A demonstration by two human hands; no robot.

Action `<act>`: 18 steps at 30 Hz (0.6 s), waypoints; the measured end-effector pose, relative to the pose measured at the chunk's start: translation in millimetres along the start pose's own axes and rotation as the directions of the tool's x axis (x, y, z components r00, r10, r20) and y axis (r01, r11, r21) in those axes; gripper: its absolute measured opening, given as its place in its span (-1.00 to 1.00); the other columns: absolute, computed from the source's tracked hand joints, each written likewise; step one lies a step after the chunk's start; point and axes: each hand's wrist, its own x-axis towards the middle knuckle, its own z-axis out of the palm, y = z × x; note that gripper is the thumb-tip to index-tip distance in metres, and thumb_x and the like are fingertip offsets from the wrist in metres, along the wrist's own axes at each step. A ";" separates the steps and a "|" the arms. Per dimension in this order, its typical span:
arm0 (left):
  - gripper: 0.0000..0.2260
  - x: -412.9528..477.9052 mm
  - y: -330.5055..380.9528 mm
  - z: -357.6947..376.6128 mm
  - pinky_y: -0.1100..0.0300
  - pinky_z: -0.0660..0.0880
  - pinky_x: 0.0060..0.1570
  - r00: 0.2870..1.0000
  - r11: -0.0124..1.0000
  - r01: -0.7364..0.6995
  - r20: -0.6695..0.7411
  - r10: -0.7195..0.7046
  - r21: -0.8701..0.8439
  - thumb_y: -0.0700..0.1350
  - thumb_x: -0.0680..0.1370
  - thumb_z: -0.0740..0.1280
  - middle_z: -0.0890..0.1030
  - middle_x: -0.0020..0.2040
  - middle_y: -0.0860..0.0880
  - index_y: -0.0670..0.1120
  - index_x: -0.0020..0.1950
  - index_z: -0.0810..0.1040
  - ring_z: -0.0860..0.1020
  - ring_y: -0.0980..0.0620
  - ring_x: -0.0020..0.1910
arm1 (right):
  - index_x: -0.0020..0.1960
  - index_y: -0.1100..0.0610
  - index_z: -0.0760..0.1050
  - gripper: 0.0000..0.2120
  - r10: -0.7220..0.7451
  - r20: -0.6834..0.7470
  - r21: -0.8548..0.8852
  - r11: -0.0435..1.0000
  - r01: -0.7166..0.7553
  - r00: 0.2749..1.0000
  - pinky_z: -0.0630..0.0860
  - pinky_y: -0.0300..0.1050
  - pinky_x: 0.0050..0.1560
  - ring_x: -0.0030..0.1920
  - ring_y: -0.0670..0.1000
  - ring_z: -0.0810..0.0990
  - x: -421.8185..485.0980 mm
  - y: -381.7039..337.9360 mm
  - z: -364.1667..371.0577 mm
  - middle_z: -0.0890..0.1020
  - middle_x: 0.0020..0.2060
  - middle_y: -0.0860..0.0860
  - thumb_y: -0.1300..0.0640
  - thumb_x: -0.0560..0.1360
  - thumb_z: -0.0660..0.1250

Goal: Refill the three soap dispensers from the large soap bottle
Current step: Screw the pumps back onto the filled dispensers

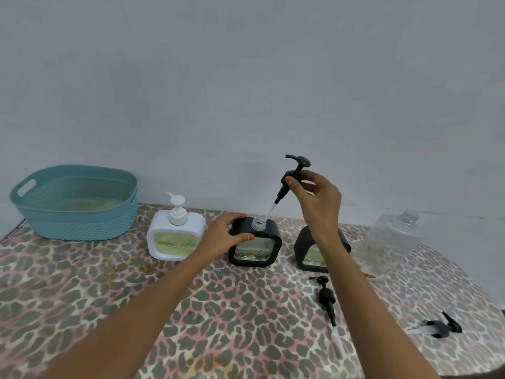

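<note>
The person's right forearm crosses the right black dispenser (307, 251) and hides its neck. Both arms are cut off by the near edge of the view. How much soap the large clear bottle (390, 242) holds is hard to make out; it sits at the far right with its threaded neck uncapped.

A table (109, 296) under a leopard-print cover stands against a plain pale wall (246, 77).

There are three dispensers in a row: a white dispenser (176, 236) on the left with its white pump on, then the middle black dispenser (255, 243), then the right one. Green liquid shows low in their windows.

The left hand (224, 233) grips the middle dispenser's top left corner, fingers over the top and thumb on the front. The right hand (318, 198) pinches the collar of a black pump (293, 176) with thumb and fingertips. The pump's tube slants down to the open neck, and whether the tip is inside cannot be told.

Two more black pumps lie on the near right, one (326, 299) by the forearm and one (442, 328) further right. One teal basket (73, 212) sits far left.
</note>
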 end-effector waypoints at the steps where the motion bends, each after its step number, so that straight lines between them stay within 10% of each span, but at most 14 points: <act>1: -0.51 0.2 0.0 -0.2 0.08 0.40 0.29 1.000 1.000 -0.002 -0.001 0.002 0.000 -0.12 0.33 0.51 0.53 0.22 -0.05 -0.06 0.23 0.49 0.47 0.03 0.23 | 0.06 0.15 0.55 -0.77 -0.015 -0.007 0.010 1.000 0.015 1.000 0.43 -0.55 -0.20 -0.17 -0.27 0.56 2.5 0.8 3.5 0.58 -0.13 -0.10 0.13 0.42 0.42; 18: -0.51 0.0 -3.1 0.2 0.12 0.40 0.28 0.999 0.999 -0.037 -0.023 0.038 0.009 -0.08 0.33 0.50 0.54 0.22 0.02 -0.01 0.23 0.49 0.46 0.09 0.23 | 0.10 0.24 0.55 -0.73 -0.036 0.168 -0.142 0.988 0.060 0.985 0.44 -0.53 -0.09 -0.10 -0.07 0.56 -21.1 72.8 42.5 0.61 -0.06 0.07 0.18 0.43 0.41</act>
